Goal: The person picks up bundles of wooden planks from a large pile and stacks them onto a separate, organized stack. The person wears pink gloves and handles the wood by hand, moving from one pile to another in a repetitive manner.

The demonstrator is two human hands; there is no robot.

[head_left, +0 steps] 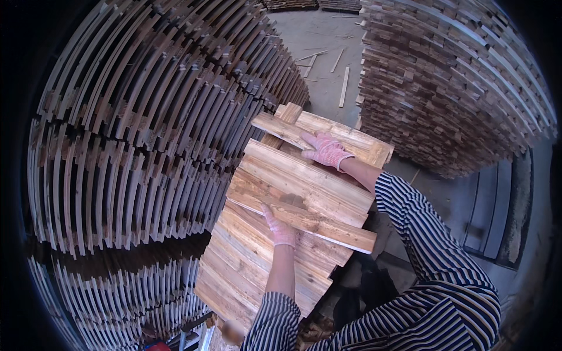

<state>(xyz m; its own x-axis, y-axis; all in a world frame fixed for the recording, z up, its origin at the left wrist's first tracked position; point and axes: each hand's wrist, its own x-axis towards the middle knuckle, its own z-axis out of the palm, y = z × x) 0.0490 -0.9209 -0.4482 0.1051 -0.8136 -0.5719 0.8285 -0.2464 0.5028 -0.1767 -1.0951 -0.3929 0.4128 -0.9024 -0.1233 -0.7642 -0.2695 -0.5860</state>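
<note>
Both hands wear pink-and-white knitted gloves. My left hand [280,229] grips the near edge of a loose wooden plank [328,225], which lies slantwise across a stack of planks [234,257]; some of its fingers are hidden by the plank. Farther off, my right hand [326,150] lies with fingers spread on another plank [357,142] at the far end of the stack. Under that plank, a short crosspiece [288,113] sticks out at its left end. The stack's planks lie side by side with uneven ends.
Tall racks of stacked wooden strips [164,117] rise close on the left. Another high stack of wood [433,82] stands at the far right. Loose strips [344,86] lie on the concrete floor [322,35] between them. Dark grey slabs [492,199] lie at the right.
</note>
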